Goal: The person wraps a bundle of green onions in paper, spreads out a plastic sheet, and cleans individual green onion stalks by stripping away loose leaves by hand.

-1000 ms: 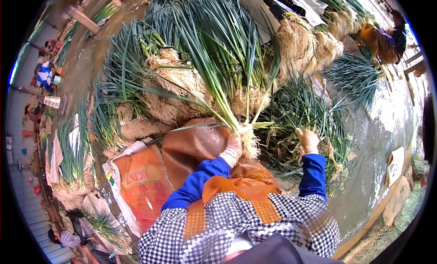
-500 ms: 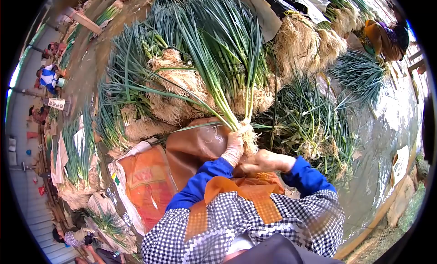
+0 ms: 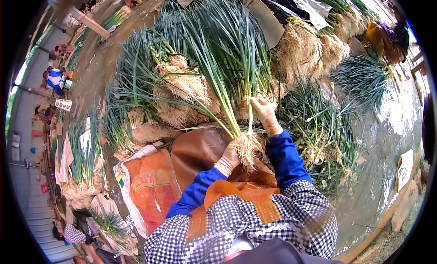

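A small bunch of green onions (image 3: 223,105) stands over the brown apron (image 3: 200,148), its pale roots hanging down. My left hand (image 3: 228,161) is wrapped round the bunch at its root end. Higher up and to the right, my right hand (image 3: 265,112) has its thumb and fingers at the white stem of one onion. Behind both hands lies a big heap of green onions (image 3: 227,50). A tangled pile of loose green leaves (image 3: 314,123) is on the right, near my right forearm.
An orange sack (image 3: 152,182) lies at the left of the apron. More root bundles (image 3: 298,47) are at the upper right, beside a person (image 3: 389,41). Bundled onions (image 3: 83,159) stand at the left, with other people (image 3: 55,79) farther off. The ground (image 3: 368,173) is wet.
My right hand went from the leaf pile to the roots beside my left hand, then up to the onion stem. The side leaves at the root end are gone from there.
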`<state>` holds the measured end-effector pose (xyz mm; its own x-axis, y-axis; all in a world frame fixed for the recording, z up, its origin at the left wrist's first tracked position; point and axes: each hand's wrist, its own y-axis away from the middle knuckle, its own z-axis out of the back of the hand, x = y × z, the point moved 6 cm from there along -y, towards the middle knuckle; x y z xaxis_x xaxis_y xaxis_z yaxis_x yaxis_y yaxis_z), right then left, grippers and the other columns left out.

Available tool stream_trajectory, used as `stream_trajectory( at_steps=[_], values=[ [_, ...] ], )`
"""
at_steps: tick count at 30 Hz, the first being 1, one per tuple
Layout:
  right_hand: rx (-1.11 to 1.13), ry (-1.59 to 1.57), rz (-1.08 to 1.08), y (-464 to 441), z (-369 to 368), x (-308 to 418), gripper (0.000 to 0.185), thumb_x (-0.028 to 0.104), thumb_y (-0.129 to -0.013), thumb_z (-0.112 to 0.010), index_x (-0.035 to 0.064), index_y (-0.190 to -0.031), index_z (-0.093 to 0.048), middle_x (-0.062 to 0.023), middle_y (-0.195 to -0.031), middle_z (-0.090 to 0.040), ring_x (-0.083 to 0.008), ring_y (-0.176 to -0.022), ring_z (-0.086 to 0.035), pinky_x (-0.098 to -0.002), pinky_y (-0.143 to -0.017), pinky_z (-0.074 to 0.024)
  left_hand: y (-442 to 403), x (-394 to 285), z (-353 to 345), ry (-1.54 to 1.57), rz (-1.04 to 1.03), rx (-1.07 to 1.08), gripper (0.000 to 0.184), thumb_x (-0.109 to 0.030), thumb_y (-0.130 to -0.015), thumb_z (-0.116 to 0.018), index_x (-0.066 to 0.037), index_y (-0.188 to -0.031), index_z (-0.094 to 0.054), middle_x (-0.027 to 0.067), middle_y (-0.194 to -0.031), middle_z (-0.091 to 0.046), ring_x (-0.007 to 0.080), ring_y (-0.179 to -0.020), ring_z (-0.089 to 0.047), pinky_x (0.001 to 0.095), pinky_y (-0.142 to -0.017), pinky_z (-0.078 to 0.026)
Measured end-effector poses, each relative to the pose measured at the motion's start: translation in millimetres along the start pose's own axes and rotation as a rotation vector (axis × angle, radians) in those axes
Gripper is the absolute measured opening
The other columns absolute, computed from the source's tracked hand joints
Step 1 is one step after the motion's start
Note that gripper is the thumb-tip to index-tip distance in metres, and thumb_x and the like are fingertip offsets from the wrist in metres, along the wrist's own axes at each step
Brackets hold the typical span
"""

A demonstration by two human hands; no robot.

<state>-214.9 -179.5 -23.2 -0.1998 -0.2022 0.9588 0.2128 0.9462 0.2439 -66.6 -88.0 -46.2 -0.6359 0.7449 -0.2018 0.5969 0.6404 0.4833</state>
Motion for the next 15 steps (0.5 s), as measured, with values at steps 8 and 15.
stream_trajectory(
  at_steps=[8, 15],
  values=[
    [-0.126, 0.954, 0.321, 23, -19, 13, 0.03, 0.034, -0.086, -0.056, 0.0059, -0.075, -0.057, -0.0114, -0.069, -0.061, -0.0271, -0.06, -0.058, -0.0378, -0.057, -0.0458, -22, 13, 39, -0.382, -0.116, -0.347, 0.012, -0.007, -0.077, -0.065, -0.001, -0.087, -0.063, 0.0052, -0.073, -0.061, 0.0156, -0.062, -0.057, 0.0284, -0.057, -0.047],
    [0.088, 0.033, -0.171, 132, 80, 35, 0.024, 0.024, -0.089, -0.053, 0.0081, -0.072, -0.054, 0.0006, -0.06, -0.051, -0.0066, -0.054, -0.049, -0.0244, -0.046, -0.0405, -29, 2, 33, -0.237, -0.215, -0.258, 0.014, -0.008, -0.081, -0.058, -0.001, -0.093, -0.059, 0.0078, -0.079, -0.062, 0.0198, -0.069, -0.061, 0.0309, -0.064, -0.052]
  ],
)
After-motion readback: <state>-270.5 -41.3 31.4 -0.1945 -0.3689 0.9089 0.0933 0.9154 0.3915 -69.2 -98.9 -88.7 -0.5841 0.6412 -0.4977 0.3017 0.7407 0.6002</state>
